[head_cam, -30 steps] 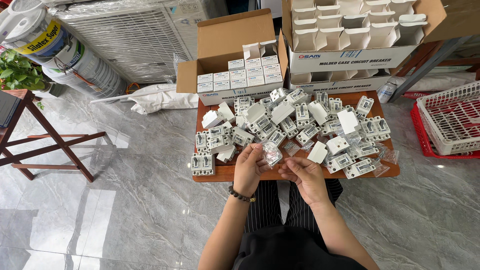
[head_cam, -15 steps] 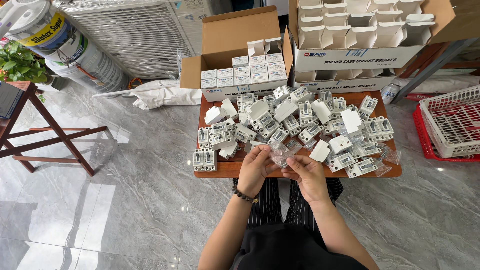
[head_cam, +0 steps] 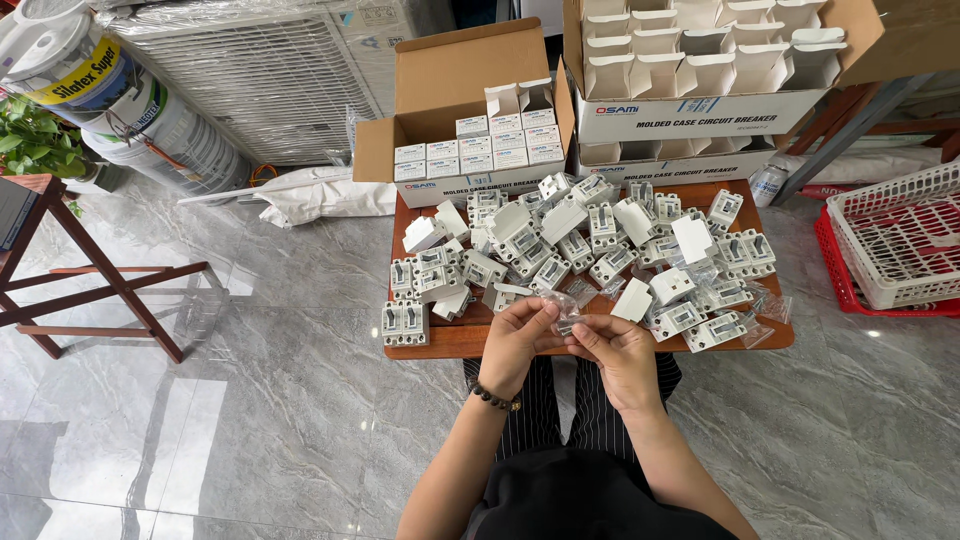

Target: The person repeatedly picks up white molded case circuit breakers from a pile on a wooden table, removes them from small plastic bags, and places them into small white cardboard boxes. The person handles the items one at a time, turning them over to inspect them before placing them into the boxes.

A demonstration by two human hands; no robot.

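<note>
Together, left hand (head_cam: 515, 340) and right hand (head_cam: 618, 352) pinched shut on a small clear plastic bag (head_cam: 566, 318), held just above the near edge of the wooden table (head_cam: 440, 343). Probably best to keep fingertips at opposite edges of the bag and pull gently. Just beyond the grip, a heap of white circuit breakers (head_cam: 560, 250); farther off, an open cardboard box (head_cam: 470, 160) of small cartons. Worth keeping elbows low, clear of the heap.

Low wooden table (head_cam: 440, 346) crowded with white circuit breakers (head_cam: 560, 245); only the near edge strip is bare. Open cardboard boxes (head_cam: 470, 150) wall off the far side. Red-and-white basket (head_cam: 890, 250) blocks the right; grey floor at left is open.
</note>
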